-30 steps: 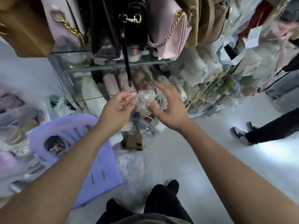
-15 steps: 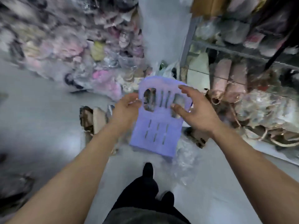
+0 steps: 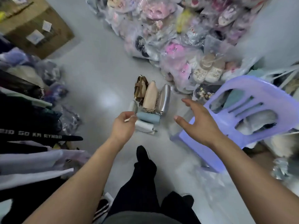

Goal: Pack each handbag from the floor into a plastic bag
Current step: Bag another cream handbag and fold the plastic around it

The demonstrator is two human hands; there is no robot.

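Observation:
Several handbags lie together on the grey floor: a brown one, a beige one, a silver one, a light blue one and a white one. My left hand hovers at the near left edge of this group with its fingers curled, pinching a small white strip. Right of the bags, my right hand hangs in the air with spread fingers and holds nothing. Crumpled clear plastic lies on the floor at the lower right.
A purple plastic chair stands at the right, close to my right hand. Bagged slippers and shoes are heaped behind the handbags. A cardboard box sits far left, dark clothing hangs at the left. My legs are below.
The view has swung from the shelf of bags to the floor. Both hands no longer hold the clear plastic bag, and the right hand has spread open. The chair now lies to the right.

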